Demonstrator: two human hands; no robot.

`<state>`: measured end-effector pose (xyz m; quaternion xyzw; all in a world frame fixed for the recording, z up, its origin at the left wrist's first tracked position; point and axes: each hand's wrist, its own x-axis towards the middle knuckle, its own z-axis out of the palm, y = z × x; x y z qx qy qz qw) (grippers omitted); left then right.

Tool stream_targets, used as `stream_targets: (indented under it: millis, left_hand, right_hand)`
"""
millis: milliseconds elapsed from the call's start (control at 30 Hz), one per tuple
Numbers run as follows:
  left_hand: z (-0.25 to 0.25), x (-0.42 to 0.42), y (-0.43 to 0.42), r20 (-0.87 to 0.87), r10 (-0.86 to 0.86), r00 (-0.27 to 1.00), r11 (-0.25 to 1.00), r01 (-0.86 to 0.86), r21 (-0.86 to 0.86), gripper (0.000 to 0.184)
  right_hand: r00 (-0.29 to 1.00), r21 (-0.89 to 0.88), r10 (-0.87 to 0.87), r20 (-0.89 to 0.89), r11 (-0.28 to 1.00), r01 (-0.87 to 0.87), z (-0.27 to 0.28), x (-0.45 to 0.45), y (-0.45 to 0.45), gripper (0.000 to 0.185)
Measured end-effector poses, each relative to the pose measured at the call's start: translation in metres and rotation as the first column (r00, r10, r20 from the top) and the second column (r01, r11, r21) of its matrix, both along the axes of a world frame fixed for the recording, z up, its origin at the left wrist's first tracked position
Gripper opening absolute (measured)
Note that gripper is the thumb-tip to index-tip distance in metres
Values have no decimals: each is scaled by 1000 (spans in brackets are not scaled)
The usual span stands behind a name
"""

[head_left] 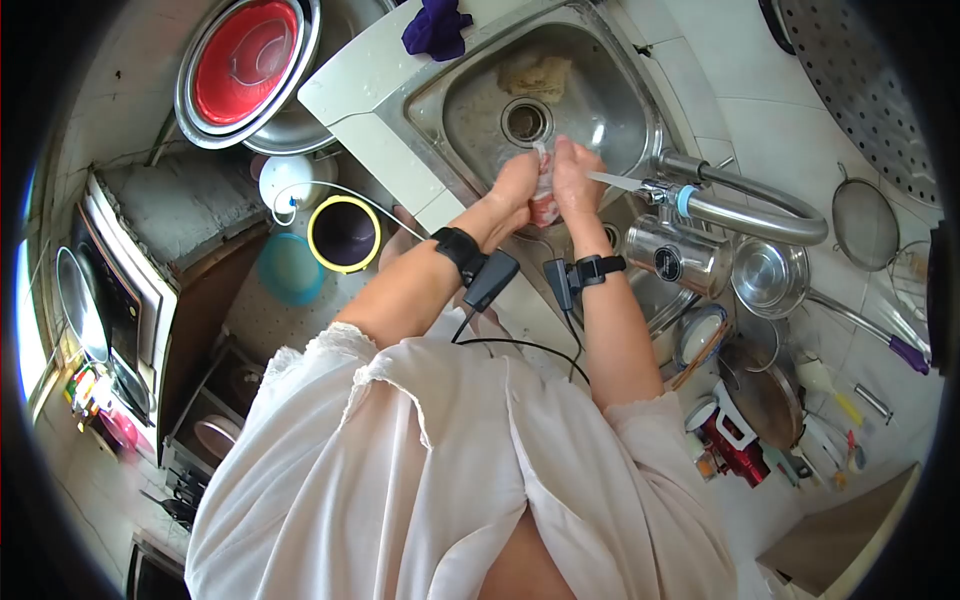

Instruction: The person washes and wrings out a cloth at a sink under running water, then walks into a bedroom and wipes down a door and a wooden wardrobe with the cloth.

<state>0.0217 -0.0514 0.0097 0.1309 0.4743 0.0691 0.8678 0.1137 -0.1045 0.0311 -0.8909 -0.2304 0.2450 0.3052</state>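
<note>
Item (544,188), reddish-white, seemingly soft, is pinched between left hand (515,187) and right hand (577,180) over the sink (612,90)

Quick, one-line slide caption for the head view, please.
At the steel sink, the left hand and right hand hold a pink-and-white item between them.

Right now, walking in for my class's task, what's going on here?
Someone's left hand and right hand hold a pink and white thing over a sink; too little shows to name it. The tap is beside the right hand. A purple cloth lies on the counter.
</note>
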Motion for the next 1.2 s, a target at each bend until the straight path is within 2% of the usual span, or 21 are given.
stream_targets:
  millis: [67,133,233,367,433,467,500,567,600,667,700,733,767,833,900,933,967,1067,1100,1167,1200]
  left_hand:
    - [-6,-8,3,136,32,990,998,-25,-59,25]
    - [8,-22,24,199,17,980,1000,-13,-18,22]
    - [16,-35,41,242,-67,968,996,51,72,23]
    - [25,-19,40,119,-108,987,934,60,351,19]
    - [26,-8,23,43,-356,933,652,215,727,20]
    - [28,-3,9,17,-437,899,496,225,838,27]
    - [42,-2,-7,-293,-365,884,54,334,941,37]
    - [62,-7,-19,-224,-278,934,-74,211,975,40]
    - [62,-10,-18,-226,-277,934,-78,212,974,40]
    - [59,-20,-14,-45,-438,898,424,250,870,44]
    - [60,-25,-11,-48,-434,899,423,251,871,44]
    - [60,-30,-10,118,-260,958,741,119,661,46]
    - [60,-35,-7,214,-30,976,935,-48,350,47]
    - [35,-39,-6,117,58,991,954,-90,287,48]
    - [9,-35,1,56,-112,992,994,111,23,54]
    - [15,-27,8,110,-85,990,971,107,-212,59]
    - [12,-18,11,110,-85,990,970,107,-218,59]
    - [10,4,16,222,332,917,872,-208,-443,53]
    - [5,4,14,224,335,915,871,-211,-443,53]
    - [-10,-1,3,544,471,695,863,-235,-448,50]
    - [9,-2,2,477,493,728,846,-274,-456,51]
  right_hand:
    - [993,51,-46,-111,997,51,-9,4,-14,46]
    - [722,292,-211,-659,813,504,3,2,-30,49]
    - [837,283,-138,-530,901,328,12,6,-55,59]
    - [809,205,41,-586,974,99,23,5,-69,66]
    - [628,119,-25,-778,975,187,36,1,-61,76]
    - [526,154,-66,-848,919,364,25,-2,-57,77]
    - [526,159,-62,-848,918,363,30,-2,-50,77]
    - [272,117,-91,-958,744,658,44,-1,-37,67]
    - [242,137,-45,-969,717,683,29,5,-40,55]
    - [330,139,-118,-937,738,660,21,5,-48,55]
    - [416,136,-189,-890,760,636,16,5,-50,55]
    - [443,197,-116,-889,776,599,14,8,-54,50]
    - [443,197,-116,-889,777,597,9,9,-57,50]
    - [504,204,-286,-815,672,712,19,7,-56,51]
    - [537,247,-209,-817,715,654,29,5,-59,48]
    - [547,239,-169,-820,767,596,30,2,-63,47]
    - [555,233,-130,-822,811,536,33,0,-68,47]
    - [643,193,-99,-759,909,368,36,5,-91,44]
    - [678,167,-69,-732,946,276,38,7,-96,44]
    - [680,148,-83,-728,950,274,50,11,-103,44]
    - [667,69,-154,-729,953,296,52,15,-107,44]
